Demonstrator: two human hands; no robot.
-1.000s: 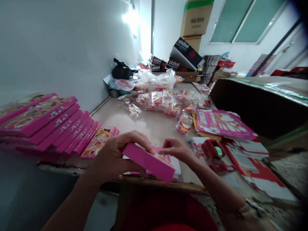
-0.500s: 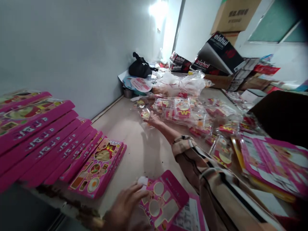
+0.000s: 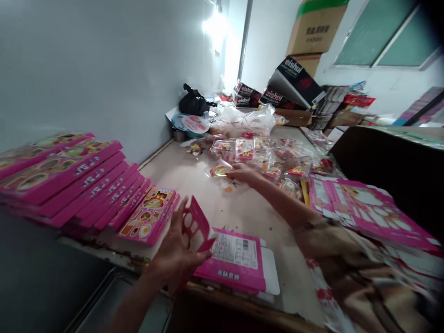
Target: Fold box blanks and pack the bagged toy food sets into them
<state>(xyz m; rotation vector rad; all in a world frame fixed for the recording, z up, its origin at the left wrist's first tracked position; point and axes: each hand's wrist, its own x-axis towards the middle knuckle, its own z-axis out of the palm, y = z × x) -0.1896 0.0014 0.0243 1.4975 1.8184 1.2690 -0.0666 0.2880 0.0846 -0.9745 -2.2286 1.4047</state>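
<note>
My left hand (image 3: 175,254) grips a pink cardboard box (image 3: 196,226) with cut-out windows, held upright and tilted near the table's front edge. My right hand (image 3: 239,172) reaches over the middle of the table, its fingers closed on a clear plastic packet (image 3: 219,171) with yellow and red contents. Just right of my left hand lies a flat pink box (image 3: 236,261), printed side up with white flaps. Beyond my right hand, many similar packets (image 3: 244,150) are heaped.
Filled pink boxes (image 3: 147,215) lean in a row on the left along the wall. Flat pink box blanks (image 3: 374,208) are stacked at the right beside a dark open carton (image 3: 381,162). Black boxes (image 3: 291,83) and a black bag (image 3: 194,101) stand at the back.
My left hand has lifted the windowed box off the flat one and tipped it up. My right hand has drawn a packet nearer, away from the heap. The view has shifted right.
</note>
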